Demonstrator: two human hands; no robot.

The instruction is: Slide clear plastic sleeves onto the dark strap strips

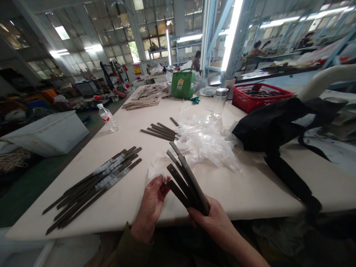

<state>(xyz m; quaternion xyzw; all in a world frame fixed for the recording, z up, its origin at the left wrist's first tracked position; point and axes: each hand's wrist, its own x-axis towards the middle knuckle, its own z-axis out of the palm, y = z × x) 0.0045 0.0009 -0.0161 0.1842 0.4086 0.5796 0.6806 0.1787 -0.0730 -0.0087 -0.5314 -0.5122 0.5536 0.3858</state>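
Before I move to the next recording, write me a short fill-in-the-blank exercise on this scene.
The hand gripping the fanned dark strips is the person's ____ one.
The basket to the right of the green bag is coloured ____.
The plastic bottle stands near the table's ____ edge.

Missing words: right; red; left

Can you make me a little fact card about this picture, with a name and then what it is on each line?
Left hand: the fingers of the left hand pinch thin plastic
Right hand: the right hand holds a fan of dark strips
On the table's left side: a pile of strips with shiny bands
Middle: crumpled clear plastic
Bottle: clear plastic bottle, upright
Farther back: green bag
Basket: red basket
Table: pale table
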